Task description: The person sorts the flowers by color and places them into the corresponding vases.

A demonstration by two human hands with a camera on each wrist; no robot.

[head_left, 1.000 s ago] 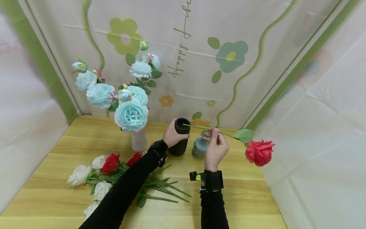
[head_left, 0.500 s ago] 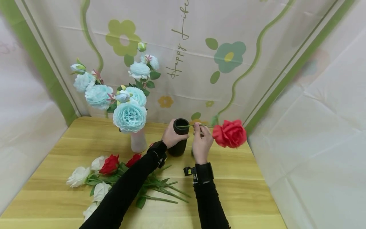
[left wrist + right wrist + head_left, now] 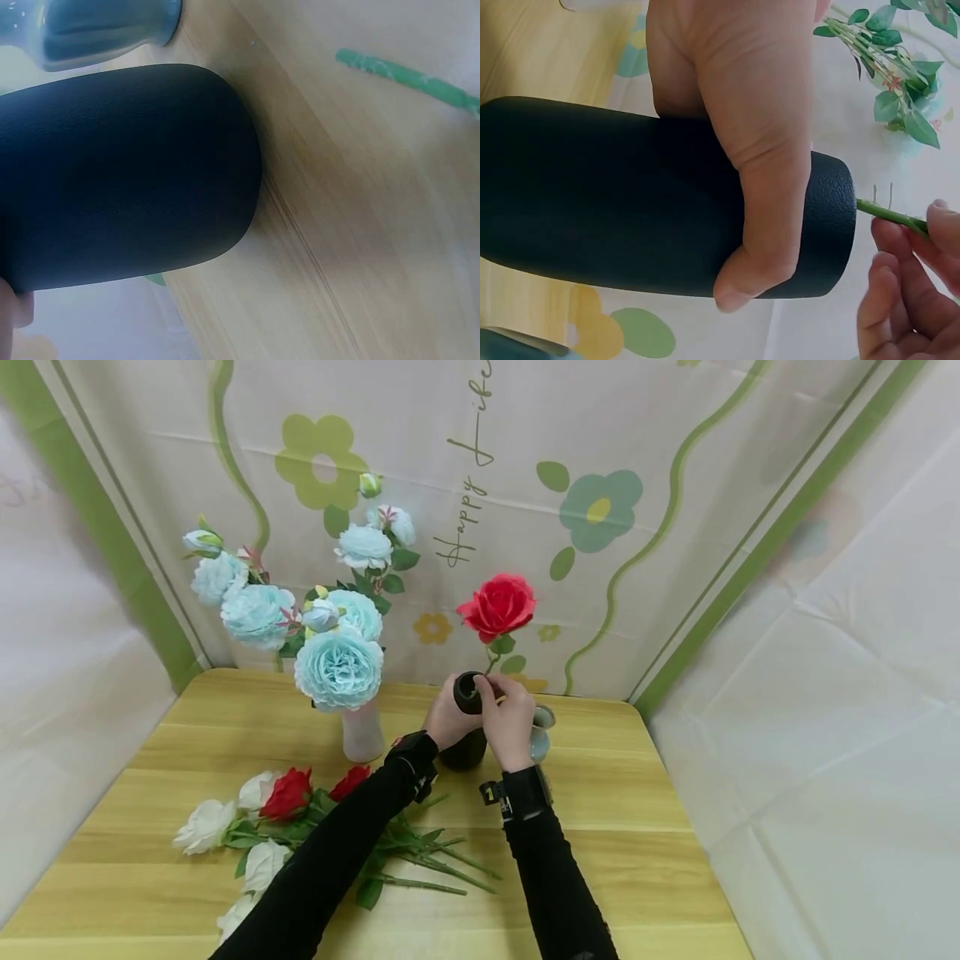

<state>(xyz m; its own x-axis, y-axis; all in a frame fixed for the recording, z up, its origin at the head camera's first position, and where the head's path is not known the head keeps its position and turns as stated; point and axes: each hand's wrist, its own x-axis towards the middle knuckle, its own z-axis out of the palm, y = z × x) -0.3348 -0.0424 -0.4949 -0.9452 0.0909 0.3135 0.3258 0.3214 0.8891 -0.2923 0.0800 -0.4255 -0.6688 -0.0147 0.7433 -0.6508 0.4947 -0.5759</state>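
Yellowish wood-look tabletop [image 3: 622,877], with a pile of red and white roses [image 3: 287,793] lying nearer than the black vase [image 3: 462,753] and left of it. Left hand [image 3: 448,717] is wrapped round that vase, right hand [image 3: 510,720] is pinching the stem of a single red rose [image 3: 498,607] at its mouth, bloom up above. Blue-grey vase [image 3: 540,745] sits just right, pale vase [image 3: 363,735] with light-blue flowers [image 3: 339,667] left. Behind it hangs a flower-print cloth [image 3: 675,602], whitish sheeting [image 3: 825,760] either side.
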